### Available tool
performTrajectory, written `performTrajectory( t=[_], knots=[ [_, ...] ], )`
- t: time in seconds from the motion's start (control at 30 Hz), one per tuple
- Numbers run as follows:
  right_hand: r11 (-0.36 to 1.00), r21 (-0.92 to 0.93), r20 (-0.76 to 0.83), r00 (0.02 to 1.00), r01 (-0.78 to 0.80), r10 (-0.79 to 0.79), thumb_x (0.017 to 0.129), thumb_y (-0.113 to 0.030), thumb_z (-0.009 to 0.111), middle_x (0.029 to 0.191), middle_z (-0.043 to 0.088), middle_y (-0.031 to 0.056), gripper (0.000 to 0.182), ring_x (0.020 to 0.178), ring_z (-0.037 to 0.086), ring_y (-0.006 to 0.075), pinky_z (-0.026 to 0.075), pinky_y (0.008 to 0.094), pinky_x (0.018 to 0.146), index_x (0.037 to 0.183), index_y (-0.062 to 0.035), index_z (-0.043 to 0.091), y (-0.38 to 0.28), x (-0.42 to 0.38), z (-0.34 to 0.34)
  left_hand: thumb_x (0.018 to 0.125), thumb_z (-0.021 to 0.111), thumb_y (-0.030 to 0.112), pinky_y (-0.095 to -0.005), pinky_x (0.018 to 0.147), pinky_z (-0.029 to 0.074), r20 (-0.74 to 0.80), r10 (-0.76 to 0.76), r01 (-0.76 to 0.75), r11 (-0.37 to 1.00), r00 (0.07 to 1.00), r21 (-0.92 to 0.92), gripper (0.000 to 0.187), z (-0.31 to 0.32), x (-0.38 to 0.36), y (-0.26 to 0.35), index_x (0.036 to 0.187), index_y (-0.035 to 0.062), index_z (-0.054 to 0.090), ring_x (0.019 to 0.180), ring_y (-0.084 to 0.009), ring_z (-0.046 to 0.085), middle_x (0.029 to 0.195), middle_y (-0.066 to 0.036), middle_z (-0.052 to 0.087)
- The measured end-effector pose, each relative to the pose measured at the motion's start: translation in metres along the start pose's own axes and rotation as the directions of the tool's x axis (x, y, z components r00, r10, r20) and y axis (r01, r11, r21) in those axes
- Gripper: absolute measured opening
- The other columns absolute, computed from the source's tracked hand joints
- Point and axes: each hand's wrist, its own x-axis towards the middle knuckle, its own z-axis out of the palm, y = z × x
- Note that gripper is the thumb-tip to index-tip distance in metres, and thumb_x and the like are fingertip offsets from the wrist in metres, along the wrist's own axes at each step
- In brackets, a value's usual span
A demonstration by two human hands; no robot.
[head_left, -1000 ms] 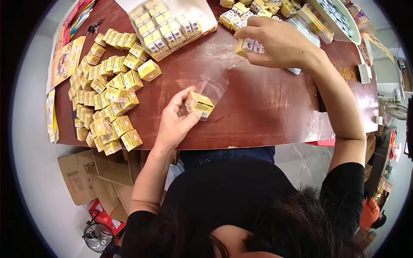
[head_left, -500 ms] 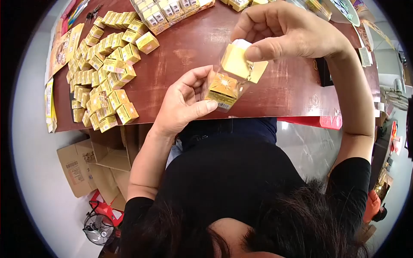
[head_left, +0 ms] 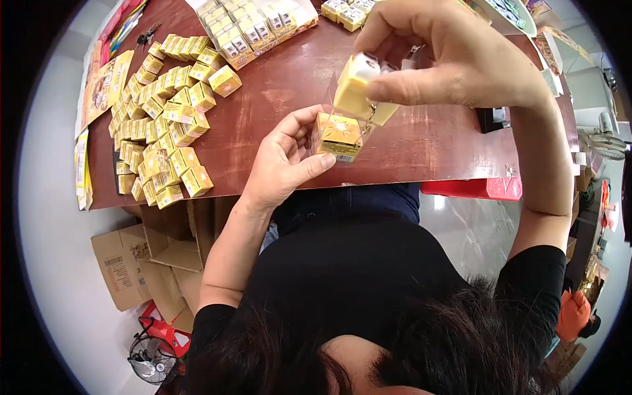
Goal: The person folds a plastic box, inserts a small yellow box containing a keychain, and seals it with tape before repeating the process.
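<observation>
My left hand (head_left: 280,161) grips a small gold printed box (head_left: 340,137) with a starburst on its face, thumb at its lower edge. Clear plastic film stands up around that box. Just above it, my right hand (head_left: 447,69) pinches a yellow block-shaped keychain (head_left: 352,89) between thumb and fingers. White key-like pieces show on the keychain's top, and a short metal chain (head_left: 370,113) dangles from it in front of the plastic. Part of the keychain is hidden behind my right thumb.
Many small gold boxes (head_left: 161,122) are heaped on the left of the red-brown table (head_left: 276,85). A display tray (head_left: 253,29) of similar keychains stands at the back, with more keychains (head_left: 345,13) beside it. Keys (head_left: 149,34) lie far left; a black object (head_left: 492,120) sits right.
My right hand has tilted the keychain and raised it slightly, so its white pieces now show. My left hand keeps the box in nearly the same place. The view has shifted a little.
</observation>
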Motion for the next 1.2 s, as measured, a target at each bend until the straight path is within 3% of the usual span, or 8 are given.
performTrajectory(
  t=[0.47, 0.67, 0.8, 0.87, 0.93, 1.07, 1.13, 1.2],
  knots=[
    [0.988, 0.082, -0.092, 0.988, 0.131, -0.123, 0.087, -0.021, 0.08, 0.089, 0.069, 0.0086, 0.037, 0.083, 0.068, 0.0147, 0.054, 0.0296, 0.069, 0.113, 0.0003, 0.065, -0.006, 0.008, 0.012, 0.083, 0.08, 0.001, -0.0344, 0.113, 0.042, 0.006, 0.023, -0.023, 1.0, 1.0, -0.004, 0.072, 0.005, -0.005, -0.001, 0.144, -0.0033, 0.042, 0.128, -0.0181, 0.052, 0.137, -0.012, 0.053],
    [0.915, 0.404, 0.18, 0.982, -0.018, -0.06, 0.093, -0.031, 0.077, 0.092, 0.071, 0.0074, 0.037, 0.087, 0.067, 0.0126, 0.055, 0.0285, 0.075, 0.111, 0.0006, 0.068, 0.023, 0.009, 0.013, 0.084, 0.081, 0.001, -0.0364, 0.114, 0.041, 0.073, 0.065, -0.067, 0.997, 0.995, 0.024, 0.071, 0.004, -0.008, -0.009, 0.144, -0.0004, 0.043, 0.131, -0.0195, 0.051, 0.139, -0.011, 0.052],
    [0.95, 0.313, 0.17, 0.985, -0.013, -0.043, 0.098, -0.032, 0.071, 0.102, 0.071, 0.0075, 0.031, 0.09, 0.068, 0.015, 0.055, 0.0304, 0.077, 0.103, -0.0011, 0.071, 0.02, 0.005, 0.025, 0.084, 0.081, 0.002, -0.0373, 0.114, 0.041, 0.051, 0.027, -0.029, 0.999, 0.998, 0.041, 0.07, 0.007, -0.006, -0.011, 0.143, 0.002, 0.044, 0.131, -0.0192, 0.051, 0.14, -0.011, 0.052],
    [0.967, 0.01, -0.202, 0.947, 0.255, -0.247, 0.099, -0.031, 0.07, 0.122, 0.064, 0.0104, 0.03, 0.097, 0.065, 0.0155, 0.054, 0.0299, 0.078, 0.101, -0.0011, 0.071, 0.033, 0.001, 0.045, 0.084, 0.081, 0.002, -0.0376, 0.113, 0.042, 0.039, 0.01, -0.011, 1.0, 0.999, 0.025, 0.07, 0.008, -0.006, -0.015, 0.144, 0.0019, 0.044, 0.131, -0.0194, 0.051, 0.14, -0.011, 0.052],
    [0.959, -0.143, -0.213, 0.939, 0.243, -0.27, 0.099, -0.027, 0.068, 0.135, 0.056, 0.0112, 0.026, 0.105, 0.063, 0.0157, 0.053, 0.0298, 0.079, 0.104, -0.0017, 0.07, 0.043, -0.004, 0.054, 0.084, 0.081, 0.003, -0.0379, 0.113, 0.042, 0.026, -0.012, 0.011, 1.0, 1.0, 0.008, 0.071, 0.011, -0.006, -0.018, 0.144, 0.0018, 0.044, 0.131, -0.0197, 0.051, 0.14, -0.011, 0.051],
    [0.953, 0.221, -0.596, 0.802, 0.207, -0.036, 0.096, -0.031, 0.072, 0.145, 0.049, 0.014, 0.048, 0.113, 0.061, 0.0204, 0.052, 0.0333, 0.086, 0.131, -0.005, 0.053, 0.04, -0.027, 0.083, 0.085, 0.078, 0.0, -0.0402, 0.113, 0.043, -0.021, 0.14, -0.14, 0.99, 0.99, -0.005, 0.085, 0.026, -0.002, -0.011, 0.154, 0.0026, 0.027, 0.134, -0.0235, 0.05, 0.146, -0.015, 0.045],
    [0.829, 0.526, -0.498, 0.859, 0.19, 0.12, 0.09, -0.032, 0.08, 0.155, 0.038, 0.0181, 0.076, 0.123, 0.06, 0.0275, 0.05, 0.0373, 0.096, 0.145, -0.0067, 0.034, 0.03, -0.045, 0.123, 0.084, 0.076, 0.0, -0.0425, 0.112, 0.045, -0.06, 0.358, -0.351, 0.931, 0.932, 0.099, 0.094, 0.034, -0.003, -0.015, 0.159, 0.0068, 0.019, 0.135, -0.0251, 0.049, 0.147, -0.016, 0.042],
    [0.631, 0.755, -0.413, 0.877, 0.18, 0.245, 0.088, -0.016, 0.081, 0.154, 0.04, 0.0176, 0.074, 0.128, 0.058, 0.0267, 0.052, 0.0382, 0.101, 0.143, -0.0065, 0.033, 0.014, -0.052, 0.157, 0.08, 0.076, -0.001, -0.0426, 0.106, 0.051, 0.053, 0.398, -0.393, 0.86, 0.916, 0.324, 0.099, 0.027, -0.005, -0.029, 0.16, 0.0113, 0.02, 0.133, -0.0263, 0.05, 0.145, -0.016, 0.043]
  ],
)
